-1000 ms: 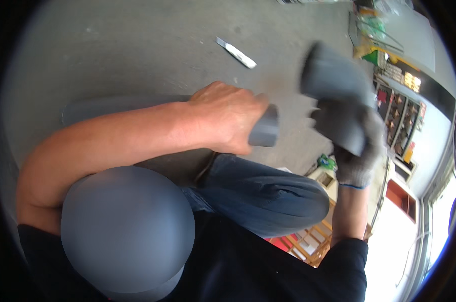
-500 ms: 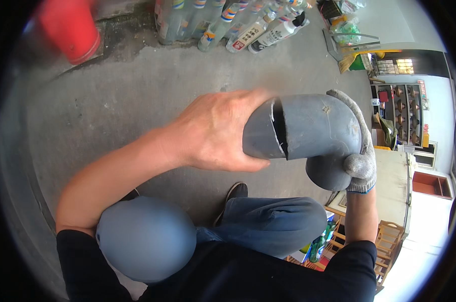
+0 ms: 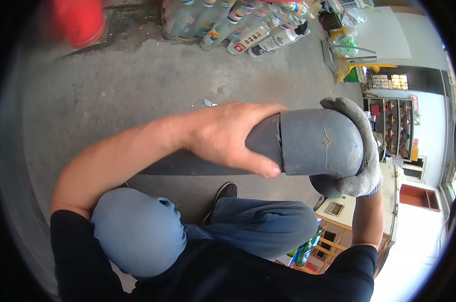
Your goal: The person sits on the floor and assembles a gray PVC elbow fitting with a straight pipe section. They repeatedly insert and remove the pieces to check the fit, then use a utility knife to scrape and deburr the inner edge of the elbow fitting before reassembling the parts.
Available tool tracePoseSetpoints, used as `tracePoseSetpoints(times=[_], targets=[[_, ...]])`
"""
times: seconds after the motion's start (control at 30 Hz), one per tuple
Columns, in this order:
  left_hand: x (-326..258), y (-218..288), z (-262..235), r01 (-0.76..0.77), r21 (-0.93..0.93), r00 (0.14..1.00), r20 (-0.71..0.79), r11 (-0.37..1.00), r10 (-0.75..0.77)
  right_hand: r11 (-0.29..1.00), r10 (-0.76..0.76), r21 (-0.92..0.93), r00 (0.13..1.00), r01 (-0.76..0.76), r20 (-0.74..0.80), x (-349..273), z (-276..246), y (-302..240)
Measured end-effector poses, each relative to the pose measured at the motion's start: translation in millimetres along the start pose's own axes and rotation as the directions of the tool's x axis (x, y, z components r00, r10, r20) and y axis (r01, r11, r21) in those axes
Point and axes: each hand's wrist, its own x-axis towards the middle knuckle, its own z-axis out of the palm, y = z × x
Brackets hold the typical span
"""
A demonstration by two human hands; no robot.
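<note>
My bare left hand (image 3: 223, 133) is closed round the end of a long grey plastic pipe (image 3: 192, 166). Beneath my left forearm the pipe runs off to the left, partly hidden. A grey pipe elbow (image 3: 316, 141) meets that end, its rim against the pipe with a thin dark line at the joint. On the elbow's outer bend my right hand (image 3: 363, 151), in a pale knitted work glove, is wrapped round it. The elbow's other mouth turns down toward me, below the glove. How far the pipe sits inside the elbow cannot be seen.
Several glass bottles (image 3: 228, 25) stand at the far side, a red bucket (image 3: 82, 25) at far left. A small white scrap (image 3: 209, 102) lies on the concrete floor (image 3: 137, 80). My bent knees are close below the pipe. A broom (image 3: 343, 73) and a shelf (image 3: 401, 121) are at right.
The wide gap between elbow and pipe has narrowed to a thin line. The joint sits lower in view, and the pipe's length now shows under my left forearm. My gloved hand has shifted on the bend.
</note>
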Motion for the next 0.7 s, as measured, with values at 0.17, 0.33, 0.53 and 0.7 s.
tracePoseSetpoints(times=[0.17, 0.33, 0.53, 0.7], targets=[[16, -12, -11, 0.073, -0.272, 0.98, 0.197, 0.959, -0.018, 0.976, 0.216, 0.072, 0.959, -0.206, -0.181, -8, 16, -15], [13, -19, 6, 0.019, -0.328, 0.973, 0.224, 0.944, 0.058, 0.922, 0.342, -0.134, 0.926, -0.364, -0.161, -31, 10, -20], [19, -27, 5, 0.104, -0.432, 0.944, 0.326, 0.896, 0.047, 0.884, 0.363, -0.277, 0.926, -0.377, -0.103, -31, 4, -17], [22, -31, 10, 0.021, -0.481, 0.943, 0.3, 0.877, 0.142, 0.877, 0.367, -0.288, 0.923, -0.385, -0.114, -49, -5, -24]])
